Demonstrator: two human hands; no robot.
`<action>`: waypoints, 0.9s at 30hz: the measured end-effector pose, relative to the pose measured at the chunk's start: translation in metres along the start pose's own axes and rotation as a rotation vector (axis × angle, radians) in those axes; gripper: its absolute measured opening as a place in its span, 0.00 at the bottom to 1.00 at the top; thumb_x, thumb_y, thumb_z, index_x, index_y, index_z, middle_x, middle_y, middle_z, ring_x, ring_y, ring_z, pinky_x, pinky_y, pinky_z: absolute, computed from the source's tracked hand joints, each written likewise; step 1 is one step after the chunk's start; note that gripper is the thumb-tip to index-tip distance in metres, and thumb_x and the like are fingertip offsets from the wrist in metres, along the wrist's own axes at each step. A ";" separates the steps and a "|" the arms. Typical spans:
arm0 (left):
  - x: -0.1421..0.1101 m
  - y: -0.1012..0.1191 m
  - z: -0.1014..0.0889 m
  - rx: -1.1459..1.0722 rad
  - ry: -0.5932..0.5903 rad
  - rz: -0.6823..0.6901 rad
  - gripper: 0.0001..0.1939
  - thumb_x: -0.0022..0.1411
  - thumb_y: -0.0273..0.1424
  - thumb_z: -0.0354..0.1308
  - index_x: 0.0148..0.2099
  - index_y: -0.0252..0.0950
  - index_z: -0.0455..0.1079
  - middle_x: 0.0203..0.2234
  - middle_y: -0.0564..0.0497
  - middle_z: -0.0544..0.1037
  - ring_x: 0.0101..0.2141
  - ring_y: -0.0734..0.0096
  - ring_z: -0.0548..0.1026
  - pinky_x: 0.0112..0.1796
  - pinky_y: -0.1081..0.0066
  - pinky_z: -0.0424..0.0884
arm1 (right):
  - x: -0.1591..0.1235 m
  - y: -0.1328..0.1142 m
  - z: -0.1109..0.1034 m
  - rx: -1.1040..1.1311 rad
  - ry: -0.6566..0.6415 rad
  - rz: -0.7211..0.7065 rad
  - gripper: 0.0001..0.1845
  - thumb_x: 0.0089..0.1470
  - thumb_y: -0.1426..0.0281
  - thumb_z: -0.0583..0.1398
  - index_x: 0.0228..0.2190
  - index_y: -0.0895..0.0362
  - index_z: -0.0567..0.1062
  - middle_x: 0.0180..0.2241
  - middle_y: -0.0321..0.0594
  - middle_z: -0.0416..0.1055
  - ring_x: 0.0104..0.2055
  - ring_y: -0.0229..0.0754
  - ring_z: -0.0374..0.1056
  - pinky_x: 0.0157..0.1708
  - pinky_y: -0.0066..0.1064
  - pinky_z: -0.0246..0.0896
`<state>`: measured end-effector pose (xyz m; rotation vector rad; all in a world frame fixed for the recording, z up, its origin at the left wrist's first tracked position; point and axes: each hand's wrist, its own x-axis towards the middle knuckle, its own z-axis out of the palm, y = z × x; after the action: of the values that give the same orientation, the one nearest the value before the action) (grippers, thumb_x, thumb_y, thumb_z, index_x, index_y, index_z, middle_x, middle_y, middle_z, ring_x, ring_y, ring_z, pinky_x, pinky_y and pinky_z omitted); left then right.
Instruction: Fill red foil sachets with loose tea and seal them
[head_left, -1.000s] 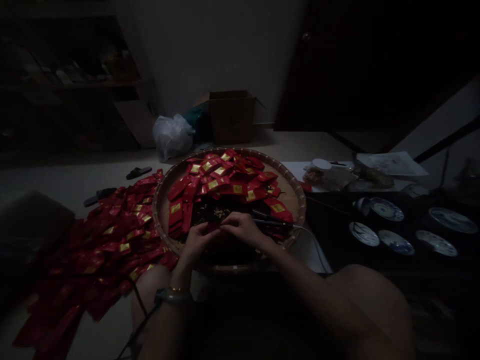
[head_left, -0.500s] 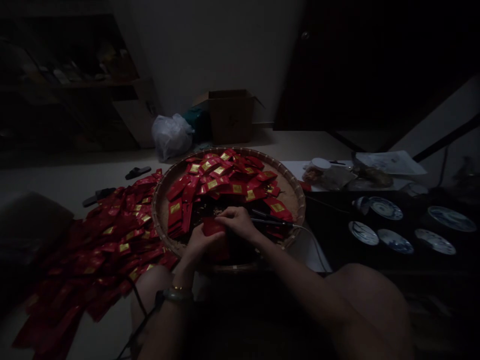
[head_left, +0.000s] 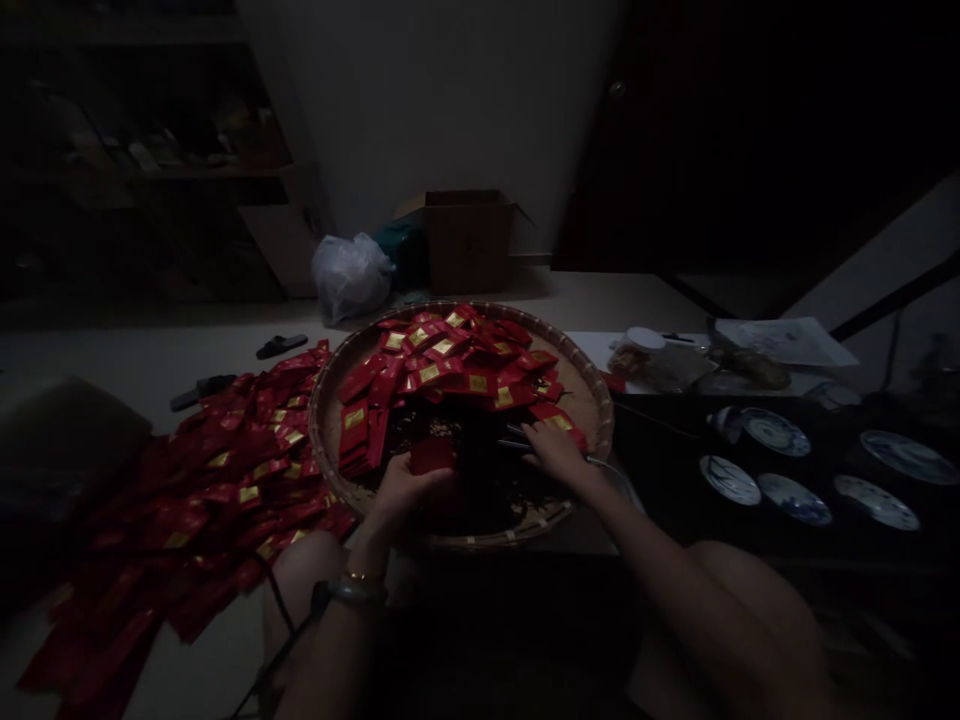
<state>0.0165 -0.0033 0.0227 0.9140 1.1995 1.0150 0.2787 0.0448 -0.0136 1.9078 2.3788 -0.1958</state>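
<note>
A small red packet point(head_left: 431, 456) is held upright in my left hand point(head_left: 405, 485), thumb across its front. Over the right part of the round woven tray point(head_left: 602, 400), my right hand point(head_left: 555, 452) lies with its fingers around a slim corded tool with two arms point(head_left: 513, 440), like a hair straightener. The hand covers most of that tool. Dark loose bits, like tea leaves point(head_left: 487, 500), lie in the near half of the tray. A heap of red packets with gold labels point(head_left: 450, 355) fills its far half.
Many more red packets point(head_left: 225, 480) spread over the floor at left, near dark slippers point(head_left: 281, 346). Blue-and-white dishes point(head_left: 729, 480) stand on a black surface at right. Behind the tray are a white plastic bag point(head_left: 351, 275) and an open cardboard box point(head_left: 471, 240).
My right hand has left the packet's top and moved right onto the corded tool. The packet stays in my left hand, now more plainly seen. The view has shifted slightly.
</note>
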 end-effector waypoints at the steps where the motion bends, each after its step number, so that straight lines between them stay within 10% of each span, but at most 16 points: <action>1: 0.000 0.000 0.000 0.002 -0.002 -0.002 0.26 0.31 0.34 0.73 0.36 0.29 0.76 0.28 0.47 0.82 0.29 0.65 0.78 0.34 0.70 0.74 | 0.001 0.003 -0.001 0.045 0.030 -0.013 0.28 0.51 0.70 0.62 0.54 0.60 0.66 0.49 0.54 0.69 0.52 0.55 0.64 0.48 0.42 0.61; 7: -0.001 0.000 0.001 0.092 -0.038 0.004 0.23 0.33 0.35 0.72 0.35 0.30 0.77 0.27 0.48 0.82 0.28 0.65 0.78 0.33 0.70 0.73 | -0.003 -0.012 -0.043 0.529 0.284 -0.340 0.32 0.52 0.59 0.62 0.56 0.54 0.64 0.50 0.46 0.70 0.50 0.48 0.67 0.48 0.38 0.62; 12: -0.003 0.001 0.001 0.161 -0.108 0.069 0.20 0.37 0.34 0.70 0.36 0.31 0.77 0.28 0.48 0.82 0.30 0.62 0.77 0.33 0.69 0.73 | -0.019 -0.072 -0.079 0.520 0.165 -0.534 0.33 0.50 0.57 0.63 0.55 0.56 0.67 0.46 0.47 0.72 0.46 0.47 0.69 0.44 0.34 0.63; 27: -0.002 -0.008 0.004 0.147 -0.122 0.082 0.15 0.37 0.28 0.67 0.32 0.29 0.77 0.23 0.51 0.79 0.24 0.69 0.74 0.27 0.74 0.70 | -0.022 -0.100 -0.079 0.480 0.104 -0.389 0.16 0.52 0.66 0.62 0.44 0.48 0.76 0.40 0.36 0.77 0.41 0.42 0.71 0.37 0.28 0.60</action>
<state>0.0210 -0.0080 0.0168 1.1328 1.1522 0.9308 0.1867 0.0142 0.0727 1.6052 2.9660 -0.7743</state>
